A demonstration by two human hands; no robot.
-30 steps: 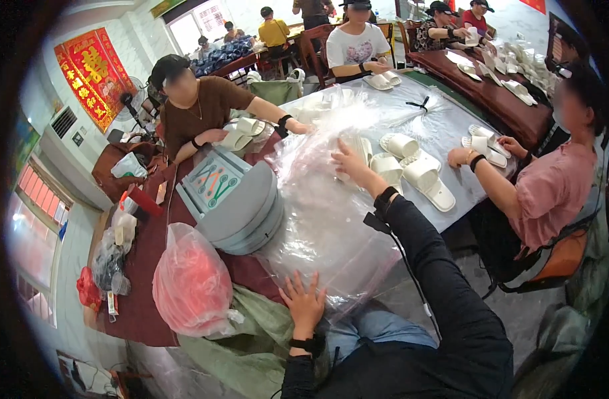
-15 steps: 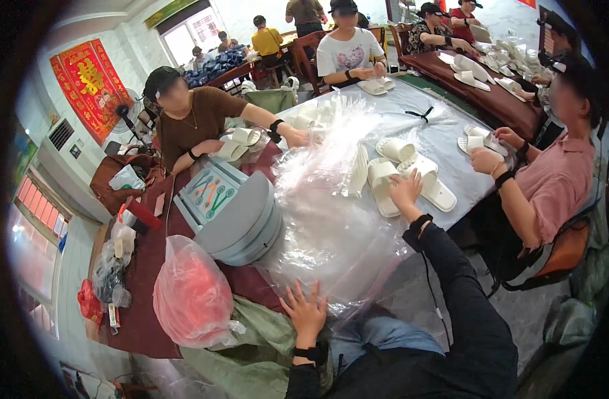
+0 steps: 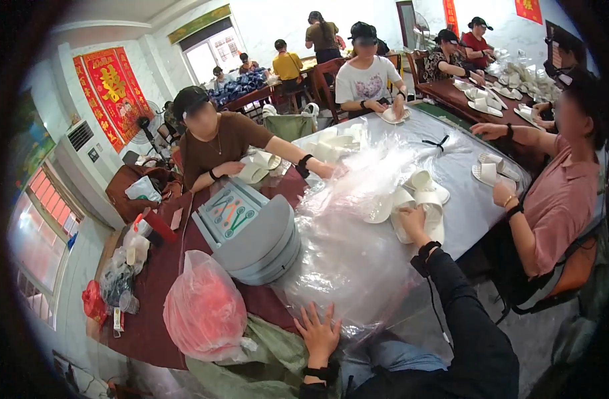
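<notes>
My left hand (image 3: 319,338) lies flat with spread fingers on the near edge of a pile of clear plastic bags (image 3: 347,266). Out to the right, my right hand (image 3: 414,223) is closed on a pair of white slippers (image 3: 433,229), its fingers between the two straps. The slippers lie side by side on the grey-white table cover (image 3: 464,223), at the right edge of the bags. Just behind them sits another white slipper (image 3: 421,179), partly hidden.
A grey stepped box (image 3: 258,236) stands left of the bags, near a pink-filled plastic bag (image 3: 204,306). Across the table a person in brown (image 3: 218,143) reaches into the bags. A person in pink (image 3: 560,186) handles white slippers (image 3: 494,171) at right.
My right hand has gone from spread over the slippers to closed on them, and the two now lie nearer together. My left hand stays flat on the bags. The view has shifted slightly.
</notes>
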